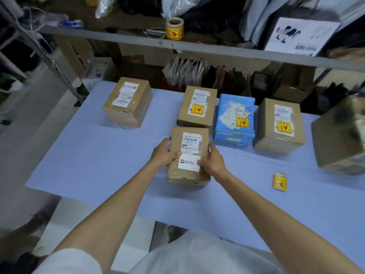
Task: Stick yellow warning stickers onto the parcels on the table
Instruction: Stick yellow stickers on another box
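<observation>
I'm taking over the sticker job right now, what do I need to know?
Hands: left hand and right hand grip the sides of the near parcel.
Done: middle brown parcel, blue parcel and right brown parcel carry yellow stickers.
Left: near parcel and far-left parcel have none; blurred box at the right edge, cannot tell.
Supplies: loose stickers on the table; sticker roll on the shelf.

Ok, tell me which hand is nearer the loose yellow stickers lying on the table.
Right. The right hand grips the brown parcel on its right side, with the yellow stickers further right; the left hand grips the parcel's left side, farther away.
</observation>
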`<move>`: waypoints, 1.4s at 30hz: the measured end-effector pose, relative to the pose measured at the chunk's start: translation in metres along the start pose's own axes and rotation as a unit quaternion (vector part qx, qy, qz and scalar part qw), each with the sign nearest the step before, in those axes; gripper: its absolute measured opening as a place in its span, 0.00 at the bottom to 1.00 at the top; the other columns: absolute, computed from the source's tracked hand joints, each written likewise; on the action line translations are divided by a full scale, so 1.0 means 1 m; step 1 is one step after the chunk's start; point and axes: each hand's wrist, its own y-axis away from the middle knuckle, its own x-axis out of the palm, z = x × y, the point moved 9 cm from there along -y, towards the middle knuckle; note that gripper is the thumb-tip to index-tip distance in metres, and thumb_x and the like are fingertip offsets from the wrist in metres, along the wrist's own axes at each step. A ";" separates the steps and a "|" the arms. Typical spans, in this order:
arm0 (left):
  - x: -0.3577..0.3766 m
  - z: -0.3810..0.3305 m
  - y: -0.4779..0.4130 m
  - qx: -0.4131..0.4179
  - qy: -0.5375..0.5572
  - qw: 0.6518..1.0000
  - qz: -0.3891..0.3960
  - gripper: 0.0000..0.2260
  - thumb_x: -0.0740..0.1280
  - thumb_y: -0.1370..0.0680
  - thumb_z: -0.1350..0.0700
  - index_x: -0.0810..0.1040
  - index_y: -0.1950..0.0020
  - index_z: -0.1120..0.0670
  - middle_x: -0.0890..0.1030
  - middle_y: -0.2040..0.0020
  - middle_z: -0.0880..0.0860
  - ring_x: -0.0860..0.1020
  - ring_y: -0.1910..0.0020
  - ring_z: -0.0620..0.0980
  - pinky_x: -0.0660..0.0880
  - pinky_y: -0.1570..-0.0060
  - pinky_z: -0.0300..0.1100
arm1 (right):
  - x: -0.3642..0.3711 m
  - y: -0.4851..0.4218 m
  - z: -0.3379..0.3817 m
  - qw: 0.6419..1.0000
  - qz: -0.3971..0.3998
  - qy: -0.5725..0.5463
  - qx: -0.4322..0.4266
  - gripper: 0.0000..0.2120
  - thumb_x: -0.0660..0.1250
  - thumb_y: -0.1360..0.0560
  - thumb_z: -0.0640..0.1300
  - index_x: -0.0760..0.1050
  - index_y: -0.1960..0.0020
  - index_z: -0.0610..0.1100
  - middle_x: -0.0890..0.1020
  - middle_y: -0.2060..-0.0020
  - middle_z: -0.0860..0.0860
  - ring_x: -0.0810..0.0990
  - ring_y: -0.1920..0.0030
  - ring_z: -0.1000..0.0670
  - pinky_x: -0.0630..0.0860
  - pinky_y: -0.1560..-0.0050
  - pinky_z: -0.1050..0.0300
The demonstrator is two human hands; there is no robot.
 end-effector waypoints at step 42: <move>0.137 -0.041 0.026 0.075 -0.017 0.993 0.087 0.37 0.71 0.25 0.49 0.54 0.23 0.42 0.75 0.33 0.54 0.76 0.37 0.56 0.74 0.38 0.57 | -0.110 0.023 -0.118 0.986 -0.132 -0.102 -0.005 0.28 0.70 0.37 0.58 0.72 0.37 0.62 0.81 0.44 0.54 0.83 0.50 0.51 0.79 0.48 0.41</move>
